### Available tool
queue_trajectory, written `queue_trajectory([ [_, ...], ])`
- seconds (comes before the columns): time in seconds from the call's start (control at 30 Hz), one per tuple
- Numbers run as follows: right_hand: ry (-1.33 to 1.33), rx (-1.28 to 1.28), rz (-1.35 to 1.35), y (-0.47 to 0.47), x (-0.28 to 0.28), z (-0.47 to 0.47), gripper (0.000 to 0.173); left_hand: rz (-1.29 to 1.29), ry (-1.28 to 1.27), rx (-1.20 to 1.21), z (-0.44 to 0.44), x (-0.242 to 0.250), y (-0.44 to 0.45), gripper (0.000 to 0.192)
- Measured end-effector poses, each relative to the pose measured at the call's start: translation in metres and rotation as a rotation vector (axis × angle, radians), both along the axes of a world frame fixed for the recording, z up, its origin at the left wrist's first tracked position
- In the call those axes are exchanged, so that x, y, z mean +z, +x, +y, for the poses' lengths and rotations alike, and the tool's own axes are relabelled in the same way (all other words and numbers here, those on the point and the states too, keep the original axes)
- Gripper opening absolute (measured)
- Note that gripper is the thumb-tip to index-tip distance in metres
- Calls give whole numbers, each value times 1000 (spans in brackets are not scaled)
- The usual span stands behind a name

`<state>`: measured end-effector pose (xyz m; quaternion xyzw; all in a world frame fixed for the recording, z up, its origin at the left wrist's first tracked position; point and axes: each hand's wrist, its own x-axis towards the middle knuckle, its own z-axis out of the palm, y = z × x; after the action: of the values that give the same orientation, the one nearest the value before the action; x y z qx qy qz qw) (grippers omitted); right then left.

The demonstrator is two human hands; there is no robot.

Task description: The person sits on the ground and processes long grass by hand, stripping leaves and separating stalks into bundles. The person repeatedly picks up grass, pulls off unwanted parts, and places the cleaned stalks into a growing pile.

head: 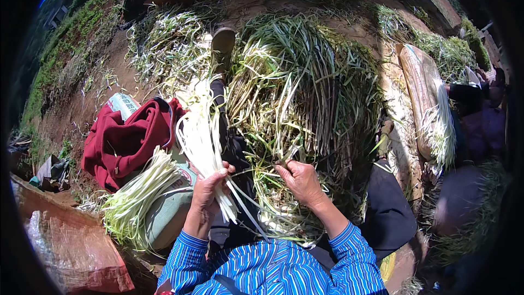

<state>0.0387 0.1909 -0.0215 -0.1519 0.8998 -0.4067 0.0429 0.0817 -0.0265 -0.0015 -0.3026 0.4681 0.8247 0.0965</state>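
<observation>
My left hand (213,188) is closed around a bundle of pale, peeled plant stalks (200,135); their ends stick out below the fist. To its right, my right hand (301,182) pinches the end of a leafy stalk (284,131) between thumb and fingers. A big heap of long green-leaved stalks (311,82) lies between my legs, just beyond the right hand. Peelings and loose leaves (282,217) lie below both hands. Another bundle of pale stalks (139,192) rests on a stuffed greenish sack (170,217) left of my left hand.
A dark red garment (131,139) lies on the sack at left, above an orange woven sheet (73,250). Leaf scraps (172,45) cover the ground ahead. At right, a filled woven sack (419,98) bears more pale stalks (438,127); a person (483,119) is partly visible beyond.
</observation>
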Motion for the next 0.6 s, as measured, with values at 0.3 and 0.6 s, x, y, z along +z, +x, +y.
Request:
queue_trajectory([
  [0.3, 54, 96, 109, 78, -15, -17, 20, 18, -128, -146, 25, -18, 9, 16],
  [0.6, 70, 164, 102, 86, -19, -26, 14, -45, -153, -322, 27, -35, 1, 11],
])
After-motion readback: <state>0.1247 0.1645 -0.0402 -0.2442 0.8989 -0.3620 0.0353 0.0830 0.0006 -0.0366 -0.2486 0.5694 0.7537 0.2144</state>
